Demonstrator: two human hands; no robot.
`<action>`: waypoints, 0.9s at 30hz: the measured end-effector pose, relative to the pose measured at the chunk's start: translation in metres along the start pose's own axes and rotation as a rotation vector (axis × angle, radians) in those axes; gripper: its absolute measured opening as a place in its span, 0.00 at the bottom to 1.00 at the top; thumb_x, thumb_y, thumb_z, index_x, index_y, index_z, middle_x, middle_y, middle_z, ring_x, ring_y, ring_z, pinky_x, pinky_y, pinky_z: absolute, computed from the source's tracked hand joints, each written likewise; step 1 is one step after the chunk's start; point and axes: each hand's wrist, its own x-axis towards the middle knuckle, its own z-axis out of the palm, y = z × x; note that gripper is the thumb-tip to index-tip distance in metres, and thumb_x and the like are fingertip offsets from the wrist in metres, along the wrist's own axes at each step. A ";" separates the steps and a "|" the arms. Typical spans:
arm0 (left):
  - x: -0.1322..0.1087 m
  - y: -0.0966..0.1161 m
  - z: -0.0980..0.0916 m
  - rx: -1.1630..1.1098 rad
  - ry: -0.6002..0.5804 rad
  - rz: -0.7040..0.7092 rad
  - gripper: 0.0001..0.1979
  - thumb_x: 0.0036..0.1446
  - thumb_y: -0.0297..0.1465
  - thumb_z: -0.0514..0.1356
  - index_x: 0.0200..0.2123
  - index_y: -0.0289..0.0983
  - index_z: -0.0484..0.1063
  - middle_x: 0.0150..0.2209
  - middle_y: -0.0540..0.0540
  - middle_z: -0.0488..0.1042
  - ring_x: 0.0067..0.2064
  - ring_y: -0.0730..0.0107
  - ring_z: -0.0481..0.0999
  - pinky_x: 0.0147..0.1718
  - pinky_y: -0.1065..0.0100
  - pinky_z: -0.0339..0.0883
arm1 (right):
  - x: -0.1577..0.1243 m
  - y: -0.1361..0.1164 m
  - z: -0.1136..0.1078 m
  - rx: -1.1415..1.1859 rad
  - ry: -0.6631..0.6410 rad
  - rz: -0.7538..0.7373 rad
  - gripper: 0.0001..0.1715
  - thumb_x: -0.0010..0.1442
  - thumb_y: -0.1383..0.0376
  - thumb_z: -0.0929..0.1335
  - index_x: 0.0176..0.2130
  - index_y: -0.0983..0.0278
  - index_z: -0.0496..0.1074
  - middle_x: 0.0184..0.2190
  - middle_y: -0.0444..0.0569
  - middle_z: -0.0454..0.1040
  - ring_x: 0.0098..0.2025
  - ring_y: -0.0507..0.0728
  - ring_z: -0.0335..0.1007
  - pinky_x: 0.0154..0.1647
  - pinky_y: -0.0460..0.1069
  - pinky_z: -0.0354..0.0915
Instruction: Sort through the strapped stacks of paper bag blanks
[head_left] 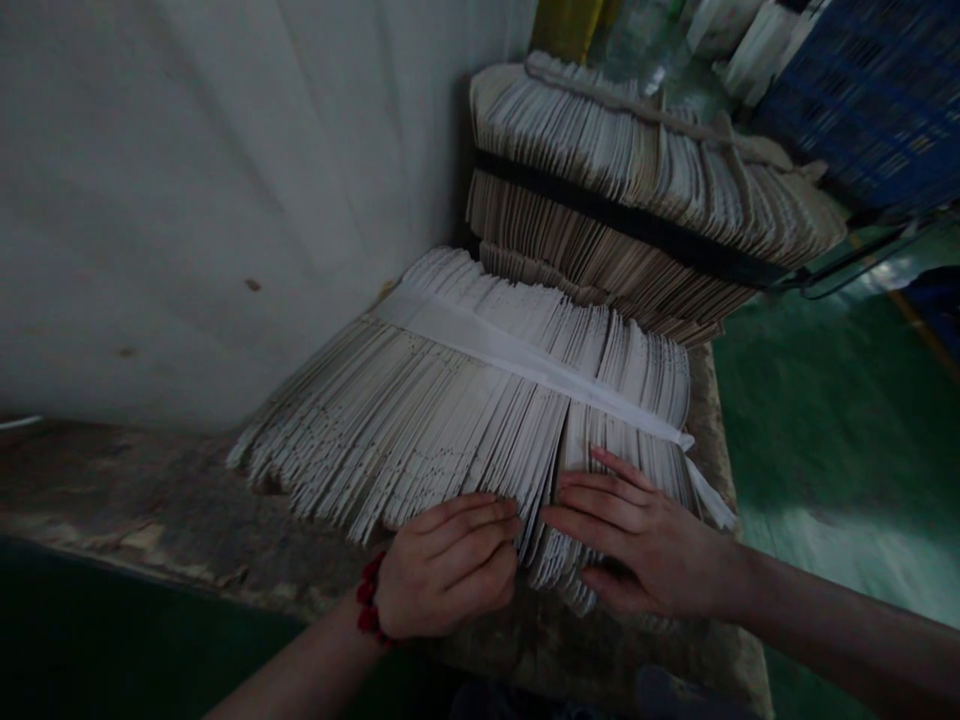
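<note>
White bundle [465, 400]: a thick stack of flat white card sheets, stood on edge and fanned out, at the near edge of the bench [150, 500], just in front of the hands.
White strap [525, 355]: passed once across the bundle; its loose end hangs off the right side.
Split: the sheets are parted at one place, between the two hands.
Left hand [450, 570]: laid on the lower edges of the sheets, left of the split. Its fingers [472, 520] are bent and close together; whether any sheets are gripped cannot be told.
Right hand [649, 550]: fingers stretched nearly flat over the sheet edges right of the split, thumb tucked under the lower edge, a sheaf of sheets held between them.
Bracelet [369, 595]: red beads, worn on the left wrist.
Brown bundle [637, 170]: a second stack of duller sheets, directly behind the white one and touching it, bound by a black band [637, 222] with a cord [645, 110] across the top.
Bench surface: worn and stained.
Wall [187, 200]: pale, behind the bench on the left.
Blue crate [870, 90]: upper right, beyond the brown bundle; contents are not visible.
Floor [825, 450]: green, to the right of the bench.
</note>
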 end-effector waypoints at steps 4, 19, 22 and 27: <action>0.001 0.001 0.000 -0.005 0.007 -0.006 0.01 0.54 0.26 0.62 0.33 0.35 0.73 0.38 0.48 0.82 0.47 0.69 0.80 0.55 0.66 0.73 | 0.003 -0.002 0.000 0.005 0.005 0.009 0.30 0.62 0.64 0.65 0.62 0.65 0.64 0.56 0.51 0.72 0.64 0.57 0.60 0.73 0.60 0.42; -0.005 0.000 0.000 -0.009 -0.037 -0.005 0.03 0.57 0.27 0.62 0.36 0.36 0.73 0.40 0.47 0.81 0.50 0.68 0.79 0.54 0.64 0.74 | 0.013 -0.005 0.001 -0.016 0.037 0.028 0.24 0.61 0.62 0.65 0.56 0.63 0.69 0.51 0.49 0.75 0.62 0.59 0.62 0.72 0.62 0.40; -0.004 -0.001 0.000 -0.012 -0.034 0.002 0.03 0.56 0.27 0.62 0.36 0.35 0.73 0.40 0.47 0.81 0.50 0.68 0.79 0.55 0.65 0.73 | 0.012 -0.005 0.002 -0.021 0.041 0.016 0.23 0.62 0.62 0.64 0.56 0.63 0.69 0.53 0.49 0.74 0.64 0.59 0.59 0.73 0.62 0.39; -0.003 0.000 -0.001 -0.013 -0.028 -0.002 0.03 0.56 0.27 0.62 0.35 0.35 0.73 0.40 0.47 0.81 0.48 0.68 0.79 0.54 0.65 0.73 | 0.008 -0.004 0.006 -0.025 0.038 -0.008 0.23 0.62 0.63 0.64 0.56 0.65 0.68 0.59 0.48 0.70 0.64 0.59 0.59 0.73 0.62 0.38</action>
